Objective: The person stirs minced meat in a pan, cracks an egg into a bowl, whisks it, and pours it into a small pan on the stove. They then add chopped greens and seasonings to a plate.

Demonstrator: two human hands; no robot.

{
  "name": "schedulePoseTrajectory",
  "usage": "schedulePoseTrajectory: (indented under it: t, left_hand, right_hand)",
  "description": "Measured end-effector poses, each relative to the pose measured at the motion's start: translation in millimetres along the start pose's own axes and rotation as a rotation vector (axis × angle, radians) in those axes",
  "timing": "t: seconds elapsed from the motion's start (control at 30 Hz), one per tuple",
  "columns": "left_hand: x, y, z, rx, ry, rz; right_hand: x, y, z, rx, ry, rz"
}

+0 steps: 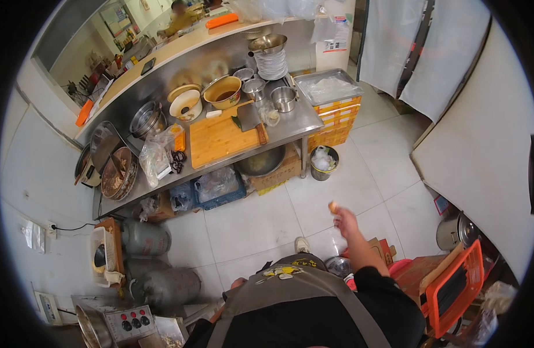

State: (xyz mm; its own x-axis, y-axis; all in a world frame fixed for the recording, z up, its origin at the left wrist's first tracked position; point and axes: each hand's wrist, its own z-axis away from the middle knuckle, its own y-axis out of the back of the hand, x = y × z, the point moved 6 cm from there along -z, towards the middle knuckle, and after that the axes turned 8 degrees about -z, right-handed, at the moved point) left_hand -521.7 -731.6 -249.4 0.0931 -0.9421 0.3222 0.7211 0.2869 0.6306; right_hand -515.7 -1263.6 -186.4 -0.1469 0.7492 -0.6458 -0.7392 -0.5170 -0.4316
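Observation:
My right hand (346,222) is held out over the tiled floor, its fingers closed on a small orange-brown piece (332,207). Motion blur hides what the piece is. A little beyond it stands a waste bin (322,175) lined with a whitish plastic bag. My left hand (238,282) is low at my side, mostly covered by the grey apron (284,282), so its fingers cannot be made out. On the steel worktable (308,119) ahead lies a wooden cutting board (219,140). A cleaver (248,117) rests on the board beside a dark green piece (236,122).
Enamel basins (223,98), steel pots (283,100) and stacked white plates (271,65) crowd the table's back. Gas cylinders (146,237) stand at the left. To my right are cardboard boxes (417,274) and an orange plastic basket (475,269). A person (180,19) sits beyond the counter.

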Motion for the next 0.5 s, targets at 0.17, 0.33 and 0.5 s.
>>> schedulePoseTrajectory:
  t: [0.17,0.33,0.5]
  left_hand:
    - [50,12,-5,0.057,0.12,0.037]
    - [68,14,4,0.112,0.235,0.087]
    - [62,9,25,0.192,0.388,0.183]
  right_hand:
    - [-89,-38,-111,0.096,0.01,0.393]
    - [3,-46,-162,-0.308,-0.149,1.221]
    - [178,-34,-60,-0.953,-0.484,1.485]
